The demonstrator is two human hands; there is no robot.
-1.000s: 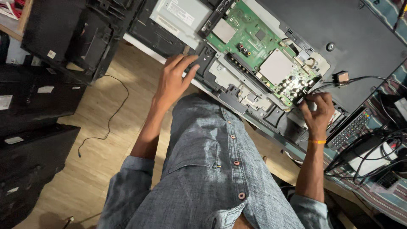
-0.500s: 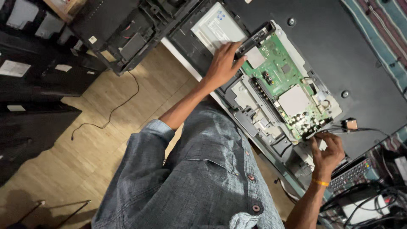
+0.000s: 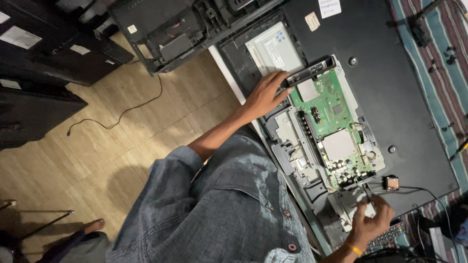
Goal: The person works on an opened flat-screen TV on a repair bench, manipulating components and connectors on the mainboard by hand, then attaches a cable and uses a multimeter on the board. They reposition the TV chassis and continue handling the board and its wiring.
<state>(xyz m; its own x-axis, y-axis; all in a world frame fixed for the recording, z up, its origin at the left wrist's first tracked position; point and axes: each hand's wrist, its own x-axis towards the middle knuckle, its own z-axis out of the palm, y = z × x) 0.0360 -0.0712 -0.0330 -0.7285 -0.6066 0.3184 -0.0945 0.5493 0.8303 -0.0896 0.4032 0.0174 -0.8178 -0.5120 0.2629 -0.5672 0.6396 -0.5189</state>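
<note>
Lying face down on a striped cloth [image 3: 441, 73], a flat black television [image 3: 390, 92] has its back panel off, and the person in a grey denim shirt [image 3: 219, 214] leans over it from the floor side. Green circuit board [image 3: 334, 129] sits in the opened bay near the set's lower edge, long and narrow, with a silver metal shield [image 3: 339, 145] in its middle, a smaller pale square chip cover [image 3: 308, 90] at the far end, and a cluster of small round capacitors [image 3: 343, 170] at the near end. Grey plastic frame [image 3: 292, 146] runs beside the board on the person's side. White metal cover with a label [image 3: 273, 48] lies just past the board's far end.

Left hand [image 3: 265, 95] is stretched out, fingers curled on the end of a black connector strip [image 3: 309, 72] that lies across the far edge of the board; grasping it, thumb underneath not clear. Right hand [image 3: 371, 221] is at the near end of the board, closed around something small and pale, which can't be made out, with a thin dark tool or lead sticking up toward the capacitors. Yellow band [image 3: 354, 249] on that wrist. Small copper-coloured part on black wires [image 3: 391, 183] lies just beside the right hand on the panel.

Wooden floor [image 3: 97, 146] on the left, a loose black cable [image 3: 122, 114] on it, dark cabinets [image 3: 44, 73] beyond. A bare foot [image 3: 92, 225] shows at the bottom left.
</note>
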